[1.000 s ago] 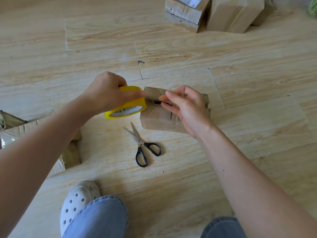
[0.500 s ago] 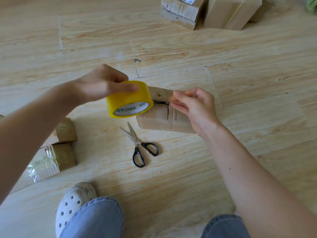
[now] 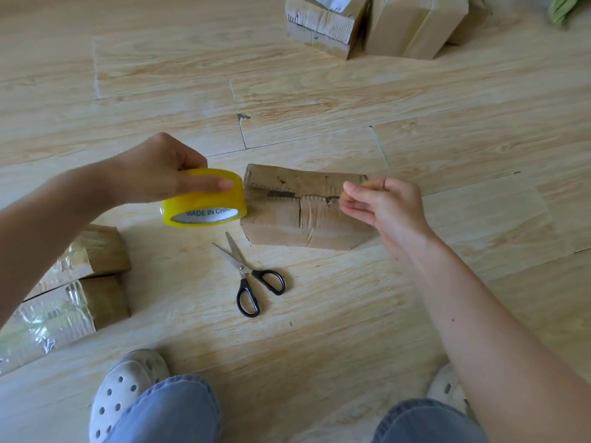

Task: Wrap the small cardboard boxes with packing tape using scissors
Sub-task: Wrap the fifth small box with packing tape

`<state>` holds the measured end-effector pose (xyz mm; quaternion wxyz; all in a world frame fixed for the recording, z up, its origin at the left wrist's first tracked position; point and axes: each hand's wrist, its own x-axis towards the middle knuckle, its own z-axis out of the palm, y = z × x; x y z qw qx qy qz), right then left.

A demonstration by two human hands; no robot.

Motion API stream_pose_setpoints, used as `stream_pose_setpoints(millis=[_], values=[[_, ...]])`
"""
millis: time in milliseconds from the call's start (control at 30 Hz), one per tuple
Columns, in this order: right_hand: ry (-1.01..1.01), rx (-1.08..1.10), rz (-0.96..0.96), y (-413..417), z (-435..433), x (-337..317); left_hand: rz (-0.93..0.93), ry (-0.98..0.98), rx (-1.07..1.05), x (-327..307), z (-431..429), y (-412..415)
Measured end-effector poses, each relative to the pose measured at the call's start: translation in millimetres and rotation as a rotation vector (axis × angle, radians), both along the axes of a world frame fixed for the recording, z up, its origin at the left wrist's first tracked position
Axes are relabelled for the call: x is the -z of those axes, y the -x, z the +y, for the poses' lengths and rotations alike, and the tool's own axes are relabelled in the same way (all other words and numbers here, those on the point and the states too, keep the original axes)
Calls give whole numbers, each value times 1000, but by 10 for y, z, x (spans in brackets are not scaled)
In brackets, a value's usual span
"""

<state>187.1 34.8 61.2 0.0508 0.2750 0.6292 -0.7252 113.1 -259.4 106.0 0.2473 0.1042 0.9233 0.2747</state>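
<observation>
Left hand: the left hand (image 3: 153, 174) grips the roll from above, thumb laid flat along the outer band and the other fingers curled over the far side.
Tape roll: a glossy yellow ring of packing tape (image 3: 204, 201) with a white printed core, held tilted above the floor, just beside the left end of the box.
Right hand: the right hand (image 3: 383, 209) hovers over the right end of the box, thumb and fingertips pinched together, the other fingers curled. Whether a clear tape end sits in the pinch cannot be told.
Box: a small, creased, brown corrugated cardboard box (image 3: 287, 215) lies flat on the floor between the two hands, its jagged-edged flaps meeting along a rough seam.
Scissors: steel-bladed scissors with black plastic loop handles (image 3: 252, 276) lie on the floor with blades slightly apart, near the box's front edge.
Floor: pale wood-grain plank floor (image 3: 319, 91).
Other boxes: two cardboard boxes with shiny, wrinkled clear tape (image 3: 96, 282) lie at the left; more plain brown boxes (image 3: 399, 24) stand at the far edge.
Foot: a white perforated clog (image 3: 124, 388) under a blue denim cuff (image 3: 169, 410).
</observation>
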Motion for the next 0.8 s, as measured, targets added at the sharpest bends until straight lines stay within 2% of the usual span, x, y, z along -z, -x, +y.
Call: stream_pose_setpoints(millis=[67,133,400,500,600,667,800], values=[[6,17,-19,-18,47,5,57,164,-29,51,11,24],[-12,12,-31,-31,68,20,67,216,-64,78,24,47],[-83,126,-33,-40,404,71,-139,-67,68,67,-46,143],[-64,141,-48,-59,449,102,-284,-261,67,68,-112,149],[-50,160,-47,-29,436,132,-307,-341,33,59,-114,150],[-54,168,-45,-5,414,150,-199,-237,-20,93,-101,180],[-52,217,-48,-18,422,190,79,143,-95,182,-43,219]])
